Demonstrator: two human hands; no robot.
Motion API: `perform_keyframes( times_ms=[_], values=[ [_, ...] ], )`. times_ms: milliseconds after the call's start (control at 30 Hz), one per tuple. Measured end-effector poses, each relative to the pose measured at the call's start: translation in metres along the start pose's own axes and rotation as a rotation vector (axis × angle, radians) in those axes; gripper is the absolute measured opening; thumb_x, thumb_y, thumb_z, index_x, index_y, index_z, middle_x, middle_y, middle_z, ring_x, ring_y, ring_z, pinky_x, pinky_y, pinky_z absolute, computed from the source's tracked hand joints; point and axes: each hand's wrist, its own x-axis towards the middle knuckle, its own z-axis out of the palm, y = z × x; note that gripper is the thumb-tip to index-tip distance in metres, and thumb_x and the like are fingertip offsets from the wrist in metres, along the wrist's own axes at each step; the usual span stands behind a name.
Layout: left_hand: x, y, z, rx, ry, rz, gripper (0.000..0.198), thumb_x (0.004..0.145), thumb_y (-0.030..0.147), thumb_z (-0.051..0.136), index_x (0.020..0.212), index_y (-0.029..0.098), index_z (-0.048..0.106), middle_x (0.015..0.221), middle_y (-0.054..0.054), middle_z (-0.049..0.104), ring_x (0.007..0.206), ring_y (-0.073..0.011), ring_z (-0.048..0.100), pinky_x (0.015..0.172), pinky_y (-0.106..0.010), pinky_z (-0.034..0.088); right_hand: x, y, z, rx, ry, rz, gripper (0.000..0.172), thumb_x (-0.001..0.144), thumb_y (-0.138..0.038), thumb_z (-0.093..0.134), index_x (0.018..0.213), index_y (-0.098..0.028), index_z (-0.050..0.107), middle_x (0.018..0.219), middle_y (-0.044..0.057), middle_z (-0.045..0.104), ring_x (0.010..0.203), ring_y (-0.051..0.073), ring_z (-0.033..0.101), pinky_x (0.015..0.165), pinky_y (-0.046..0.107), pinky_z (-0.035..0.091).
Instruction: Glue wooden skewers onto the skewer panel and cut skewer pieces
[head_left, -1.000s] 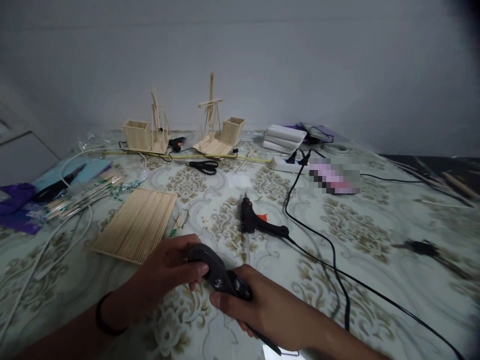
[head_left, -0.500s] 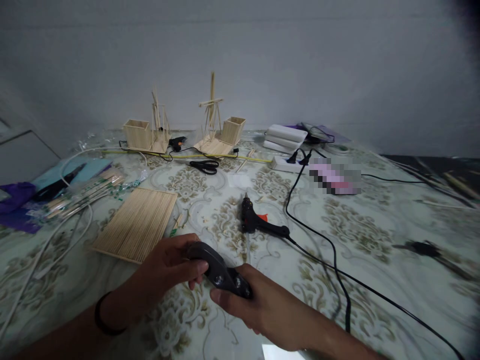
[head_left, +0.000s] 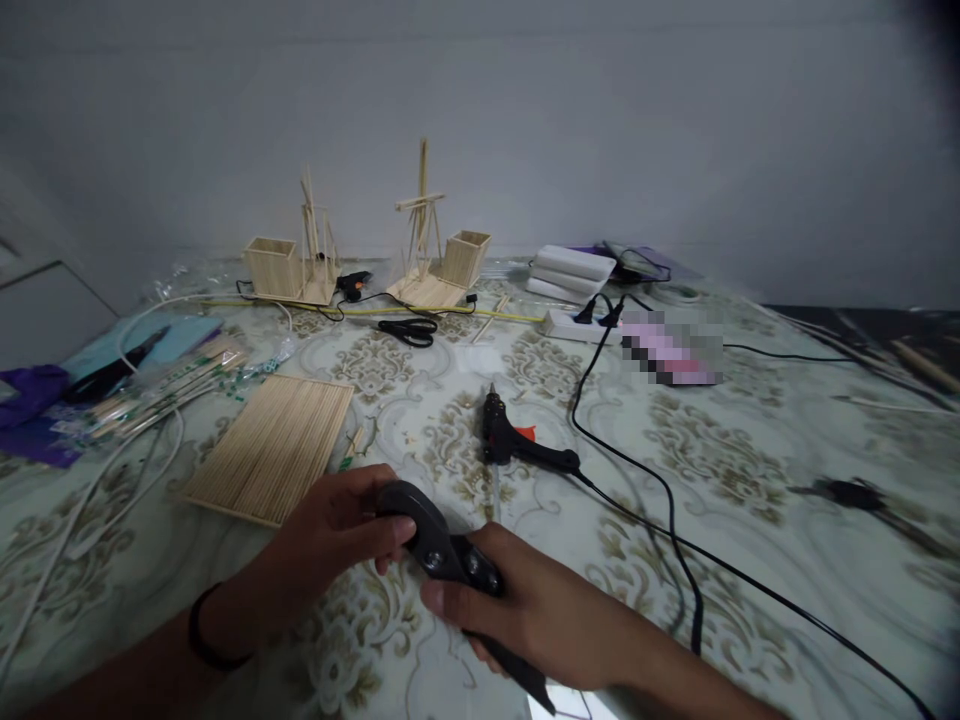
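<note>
A dark hand tool like shears point(head_left: 424, 525), with a curved head and two round screws at its joint, is held between my hands above the near part of the table. My left hand point(head_left: 349, 525) pinches the curved head between thumb and fingers. Around the body and handles my right hand point(head_left: 517, 605) is closed. One black handle sticks out below that hand, with a thin wire loop near its end. Just beyond lies a black glue gun point(head_left: 517, 440) with an orange trigger. To the left rests a flat panel of wooden sticks point(head_left: 274, 450).
Two stick models, one with a box point(head_left: 271, 268) and one with a tower point(head_left: 424, 215), stand at the back. Black scissors point(head_left: 409, 332), a power strip point(head_left: 574, 327) and bagged sticks point(head_left: 172, 390) lie around. A black cable point(head_left: 671, 500) crosses the right side.
A handle of the tool has swung out below my right hand and now shows. My left hand stays on the curved head.
</note>
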Motion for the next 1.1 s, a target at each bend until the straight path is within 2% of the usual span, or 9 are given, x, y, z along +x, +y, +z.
perform_keyframes(
  times_ms=[100,200,433,700,1100],
  values=[
    [-0.0005,-0.0015,0.0001,-0.018,-0.004,-0.004,0.026,0.084,0.041,0.085,0.083,0.018,0.071,0.070,0.003,0.064,0.058,-0.0102,0.056,0.058,-0.021,0.047,0.0023,0.0055,0.0015,0.039,-0.041,0.008,0.044,0.094,-0.059,0.070,0.081,-0.018,0.063,0.068,-0.002,0.064,0.056,0.010,0.057,0.055,0.020,0.047],
    [-0.0005,0.0015,0.0021,-0.033,-0.010,-0.014,0.030,0.082,0.041,0.087,0.081,0.017,0.069,0.069,0.003,0.063,0.058,-0.0098,0.055,0.057,-0.021,0.047,0.0030,0.0069,0.0020,0.033,-0.041,-0.009,0.049,0.094,-0.061,0.069,0.075,-0.016,0.065,0.067,0.000,0.067,0.056,0.010,0.058,0.055,0.020,0.048],
    [0.0010,0.0078,0.0039,-0.039,-0.041,-0.026,0.029,0.082,0.041,0.085,0.082,0.017,0.068,0.068,0.004,0.060,0.057,-0.0095,0.053,0.056,-0.020,0.046,0.0018,0.0043,0.0016,0.020,-0.042,0.002,0.045,0.095,-0.056,0.070,0.075,-0.016,0.065,0.068,-0.001,0.067,0.056,0.009,0.057,0.054,0.018,0.049],
    [0.0003,0.0009,0.0008,-0.052,-0.047,-0.019,0.025,0.082,0.039,0.086,0.084,0.019,0.072,0.071,0.003,0.064,0.058,-0.0101,0.054,0.056,-0.021,0.046,0.0024,0.0063,0.0015,0.003,-0.038,-0.003,0.046,0.096,-0.058,0.068,0.075,-0.017,0.065,0.068,0.000,0.067,0.055,0.010,0.057,0.055,0.019,0.049],
    [0.0006,0.0062,0.0041,-0.009,-0.047,-0.029,0.034,0.081,0.046,0.085,0.081,0.017,0.067,0.068,0.003,0.060,0.057,-0.0105,0.054,0.056,-0.021,0.047,0.0033,0.0065,0.0026,-0.004,-0.037,-0.005,0.048,0.096,-0.059,0.068,0.074,-0.016,0.064,0.066,0.000,0.066,0.056,0.010,0.057,0.055,0.019,0.048]
  ],
)
